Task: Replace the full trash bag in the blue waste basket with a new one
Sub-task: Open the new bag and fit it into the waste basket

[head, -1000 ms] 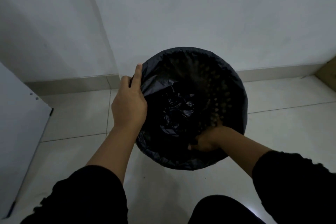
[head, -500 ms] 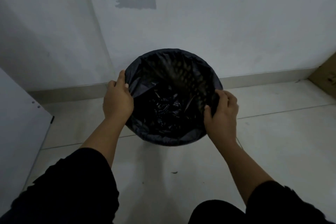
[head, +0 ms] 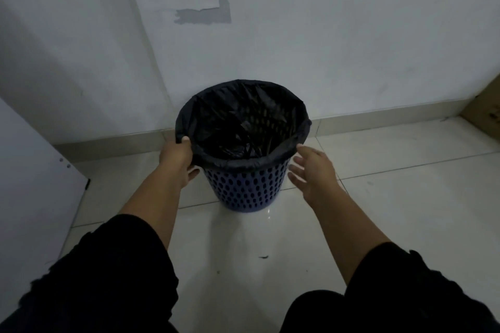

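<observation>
The blue waste basket point(head: 244, 188) with perforated sides stands upright on the tiled floor near the wall. A black trash bag point(head: 243, 121) lines it, its edge folded over the rim all the way round. My left hand point(head: 177, 158) holds the basket's left rim, thumb on the folded bag edge and fingers under it. My right hand point(head: 315, 171) hovers just right of the basket with fingers spread, touching nothing.
A white wall point(head: 324, 35) with a grey patch stands right behind the basket. A white panel point(head: 29, 184) leans at the left. A cardboard box point(head: 484, 113) sits at the far right. Small bits of debris point(head: 263, 257) lie on the floor in front.
My right hand has let go of the bag's rim and drawn back, open. The view has pulled back and up, so the basket's blue side now shows. My left hand stays on the rim.
</observation>
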Demonstrator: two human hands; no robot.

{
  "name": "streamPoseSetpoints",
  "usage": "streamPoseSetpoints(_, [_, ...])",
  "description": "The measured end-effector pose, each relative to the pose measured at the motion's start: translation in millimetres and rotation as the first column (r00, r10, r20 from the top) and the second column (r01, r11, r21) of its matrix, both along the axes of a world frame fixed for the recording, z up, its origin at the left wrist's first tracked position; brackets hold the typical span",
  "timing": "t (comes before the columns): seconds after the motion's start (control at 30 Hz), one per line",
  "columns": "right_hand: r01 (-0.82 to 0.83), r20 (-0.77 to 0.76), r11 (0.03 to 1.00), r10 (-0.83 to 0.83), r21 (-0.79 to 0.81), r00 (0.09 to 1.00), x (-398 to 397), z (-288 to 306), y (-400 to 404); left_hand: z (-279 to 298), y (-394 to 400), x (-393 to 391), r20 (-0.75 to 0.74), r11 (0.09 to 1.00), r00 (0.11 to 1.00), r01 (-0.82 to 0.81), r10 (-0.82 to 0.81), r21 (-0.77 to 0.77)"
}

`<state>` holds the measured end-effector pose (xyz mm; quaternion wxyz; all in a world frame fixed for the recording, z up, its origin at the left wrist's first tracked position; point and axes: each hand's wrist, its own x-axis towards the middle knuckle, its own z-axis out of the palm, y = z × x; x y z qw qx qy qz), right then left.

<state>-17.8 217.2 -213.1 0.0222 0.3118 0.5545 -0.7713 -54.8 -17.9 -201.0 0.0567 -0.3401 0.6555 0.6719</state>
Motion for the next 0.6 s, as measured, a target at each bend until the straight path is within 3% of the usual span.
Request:
streamPoseSetpoints(0.07, [-0.054, -0.019, 0.992, 0.052, -0.113, 0.998, 1.4, 5.7, -8.7, 5.2, 3.9, 6.0, 0.031, 0.980, 0.999, -0.026, 0.021, 0.195])
streamPoseSetpoints(0.17, [-0.018, -0.024, 0.991, 0.015, -0.132, 1.000, -3.0, 11.4, -16.0, 11.2, 9.7, 10.7, 0.014, 0.921, 0.998, -0.060, 0.059, 0.384])
streamPoseSetpoints(0.6, [0.091, -0.007, 0.958, -0.097, -0.273, 0.995, -20.0, 8.8, 7.6, 6.6, 49.1, 32.9, 0.047, 0.752, 0.982, -0.171, 0.184, 0.636])
